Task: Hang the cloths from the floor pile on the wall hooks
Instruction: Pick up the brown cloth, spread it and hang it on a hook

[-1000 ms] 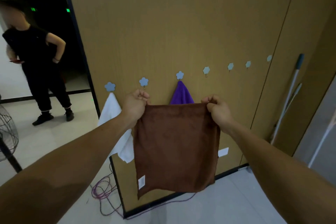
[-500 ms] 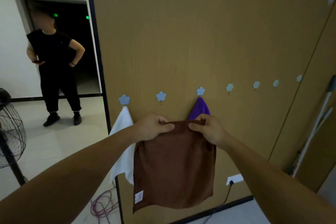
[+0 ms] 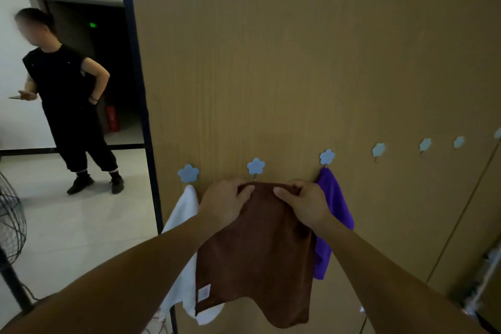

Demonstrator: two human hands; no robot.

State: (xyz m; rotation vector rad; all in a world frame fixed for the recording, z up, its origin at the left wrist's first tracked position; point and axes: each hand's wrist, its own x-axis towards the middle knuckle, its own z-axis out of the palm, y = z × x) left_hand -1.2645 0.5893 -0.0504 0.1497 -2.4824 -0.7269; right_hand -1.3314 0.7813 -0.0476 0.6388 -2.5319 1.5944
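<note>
Head view: my only camera, looking along both forearms at the wall (image 3: 271, 62).
Brown cloth (image 3: 257, 252): up at the wall in my two hands. Its top edge is bunched just under the middle hook (image 3: 255, 167) and the rest hangs slack, with a small label near the lower left corner.
Left hand (image 3: 222, 205): fingers curled over the top edge, thumb pinching the fabric from the front.
Right hand (image 3: 306, 205): the same grip, thumb tip close to the left thumb, with a short span of edge between them.
Hook contact: I cannot tell whether the edge has caught on the prong, because the fabric hides it.
Neighbours: a white cloth (image 3: 180, 219) hangs from the hook to the left and a purple cloth (image 3: 334, 206) from the hook to the right. Both are partly behind my cloth and wrists.
Handling: I judge it light, soft and floppy, with a plush surface that is not slippery. It will sag wherever I let go, and nothing about it can break.
Where to hold: right at the top hem on either side of the hook, keeping that short span taut so the prong can bite.
Spare hooks (image 3: 378, 150): bare ones further right.
Floor pile: out of view.
Aside: a person in black (image 3: 67, 95) stands by the doorway, and a fan (image 3: 10, 219) is at the left edge.
</note>
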